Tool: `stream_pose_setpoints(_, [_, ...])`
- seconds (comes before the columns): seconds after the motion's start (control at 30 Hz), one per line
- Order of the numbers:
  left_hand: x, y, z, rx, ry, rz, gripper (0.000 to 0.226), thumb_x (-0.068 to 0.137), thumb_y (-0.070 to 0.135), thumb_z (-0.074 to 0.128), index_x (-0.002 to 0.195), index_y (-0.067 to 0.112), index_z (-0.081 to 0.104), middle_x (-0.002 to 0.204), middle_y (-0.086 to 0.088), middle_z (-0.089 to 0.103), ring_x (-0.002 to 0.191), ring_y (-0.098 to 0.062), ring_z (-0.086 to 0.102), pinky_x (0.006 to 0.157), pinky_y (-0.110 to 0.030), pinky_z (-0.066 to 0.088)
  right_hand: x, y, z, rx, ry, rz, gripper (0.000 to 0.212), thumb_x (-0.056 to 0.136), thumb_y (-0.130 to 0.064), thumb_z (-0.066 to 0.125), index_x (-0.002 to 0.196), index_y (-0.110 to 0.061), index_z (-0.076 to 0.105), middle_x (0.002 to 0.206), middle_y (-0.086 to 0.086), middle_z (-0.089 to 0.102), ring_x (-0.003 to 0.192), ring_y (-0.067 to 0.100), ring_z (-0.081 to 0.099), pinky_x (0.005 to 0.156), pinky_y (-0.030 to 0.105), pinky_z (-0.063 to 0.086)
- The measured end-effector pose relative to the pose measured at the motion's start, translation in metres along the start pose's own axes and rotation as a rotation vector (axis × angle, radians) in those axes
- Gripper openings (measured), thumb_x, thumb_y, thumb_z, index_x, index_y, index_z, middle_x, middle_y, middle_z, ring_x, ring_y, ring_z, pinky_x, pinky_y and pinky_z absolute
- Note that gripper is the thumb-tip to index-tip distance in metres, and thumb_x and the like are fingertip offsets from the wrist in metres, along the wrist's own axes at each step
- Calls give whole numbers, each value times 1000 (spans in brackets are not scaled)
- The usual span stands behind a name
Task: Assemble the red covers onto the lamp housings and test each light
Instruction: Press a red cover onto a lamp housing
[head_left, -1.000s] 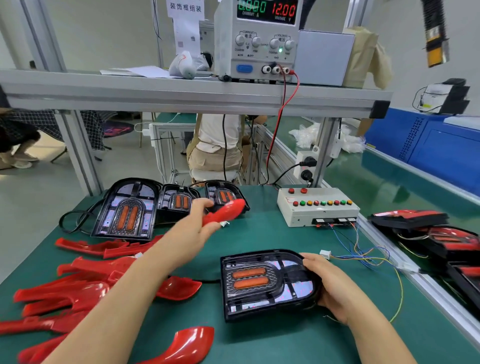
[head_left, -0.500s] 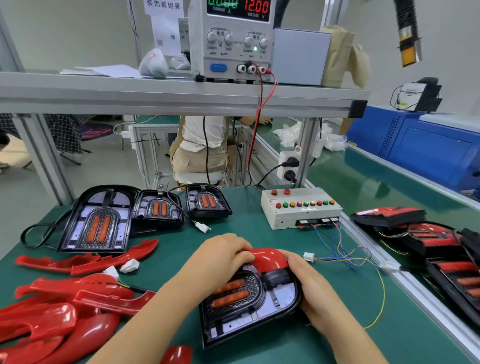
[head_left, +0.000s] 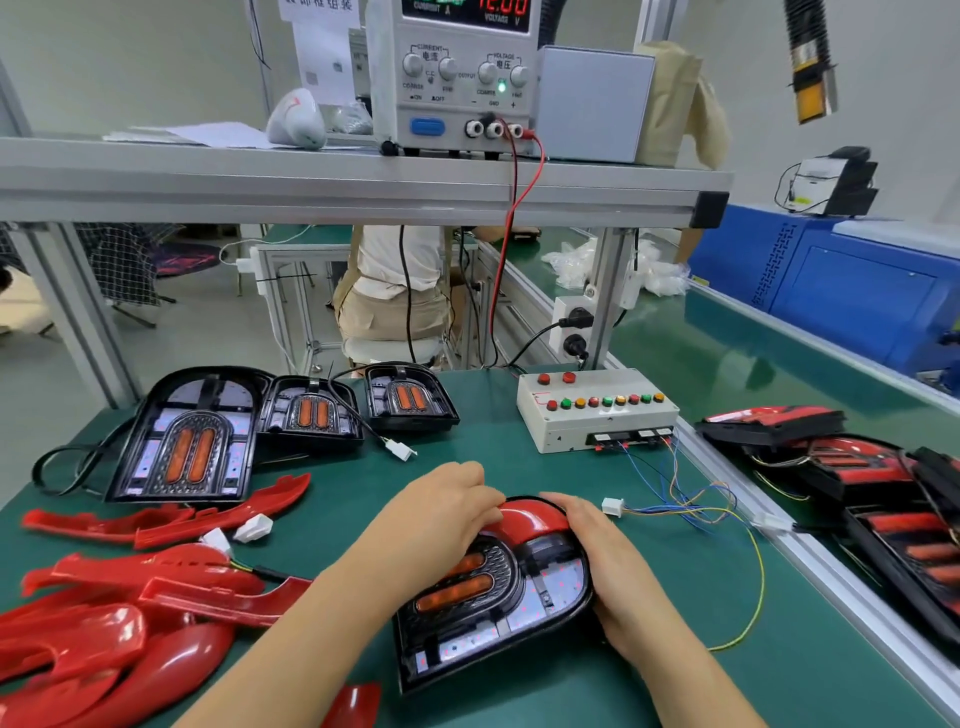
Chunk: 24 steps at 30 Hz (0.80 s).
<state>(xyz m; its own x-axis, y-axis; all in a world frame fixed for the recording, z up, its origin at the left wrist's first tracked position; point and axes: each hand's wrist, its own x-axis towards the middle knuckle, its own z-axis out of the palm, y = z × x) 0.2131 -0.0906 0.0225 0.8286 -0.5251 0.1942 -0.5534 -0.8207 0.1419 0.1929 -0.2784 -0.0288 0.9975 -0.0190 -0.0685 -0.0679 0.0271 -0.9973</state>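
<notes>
Red cover (head_left: 535, 514) sits on housing (head_left: 545, 587) — between left grip (head_left: 447, 514) and right grip (head_left: 608, 561).

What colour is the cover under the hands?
The cover is glossy red; it shows best in the head view.

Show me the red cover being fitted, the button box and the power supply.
red cover (head_left: 530, 517): head view, glossy curved top.
button box (head_left: 597, 415): head view, white top face.
power supply (head_left: 457, 78): head view, front panel.
</notes>
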Motion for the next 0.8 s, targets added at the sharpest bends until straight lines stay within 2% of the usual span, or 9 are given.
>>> stream_pose_setpoints(0.13, [-1, -7, 6, -10, 21, -3, 33, 101, 37, 38, 109, 17, 63, 87, 3, 38, 89, -17, 42, 79, -31, 39, -1, 1, -1, 33, -12, 25, 28, 101, -29, 45, 99, -33, 73, 105, -6, 73, 97, 12, 70, 81, 28, 50])
stream_pose_setpoints(0.2, [-2, -6, 9, -32, 56, -3, 33, 101, 37, 40, 117, 21, 64, 86, 3, 36, 88, -17, 41, 77, -30, 37, -1, 1, -1, 41, -13, 33, 29, 101, -26, 45, 99, -32, 73, 104, -5, 73, 97, 13, 70, 79, 27, 51])
stream_pose_setpoints(0.33, [-2, -3, 16, -118, 109, -41, 34, 100, 35, 42, 126, 26, 62, 89, 1, 38, 93, -18, 42, 82, -28, 35, 0, 1, 1, 35, -6, 33, 27, 98, -27, 47, 98, -31, 73, 102, -6, 73, 94, 12, 70, 77, 26, 50])
stream_pose_setpoints(0.43, [-2, -2, 20, -237, 130, -90, 32, 99, 35, 47, 125, 27, 64, 89, 1, 40, 93, -15, 42, 84, -26, 36, 1, 2, 2, 81, -6, 45, 25, 97, -32, 50, 98, -24, 74, 102, 0, 74, 94, 16, 70, 77, 28, 52])
stream_pose_setpoints(0.5, [-2, -2, 21, -343, 120, -129, 30, 97, 35, 51, 122, 27, 66, 90, 3, 42, 94, -12, 40, 86, -22, 33, 1, 2, 1, 100, -6, 37, 24, 97, -28, 52, 97, -18, 74, 101, 3, 74, 91, 16, 71, 70, 22, 53])
stream_pose_setpoints(0.6, [0, -5, 15, -509, 46, -190, 25, 94, 30, 57, 116, 24, 68, 102, 4, 43, 107, -12, 38, 97, -21, 28, 2, 2, 0, 119, -19, 34, 23, 97, -25, 53, 101, -12, 71, 98, 4, 74, 86, 15, 71, 65, 20, 54])
stream_pose_setpoints(0.67, [4, -10, 8, -567, -87, -232, 23, 96, 30, 54, 114, 20, 63, 113, 2, 45, 114, -14, 43, 98, -24, 31, 3, 1, 0, 134, -31, 40, 23, 97, -24, 52, 104, -10, 69, 96, 4, 75, 84, 15, 71, 65, 21, 54])
stream_pose_setpoints(0.73, [10, -12, 3, -446, -248, -267, 33, 102, 35, 36, 111, 12, 58, 116, -6, 52, 112, -22, 50, 93, -27, 35, 2, 1, 0, 168, -46, 54, 22, 97, -24, 52, 105, -10, 68, 95, 5, 75, 83, 15, 71, 65, 22, 55])
stream_pose_setpoints(0.8, [17, -11, 2, -283, -318, -311, 45, 104, 40, 22, 101, 10, 55, 100, -11, 57, 99, -28, 53, 85, -33, 39, 1, 0, 0, 196, -67, 72, 22, 95, -26, 54, 104, -12, 68, 96, 5, 75, 83, 16, 71, 66, 24, 56])
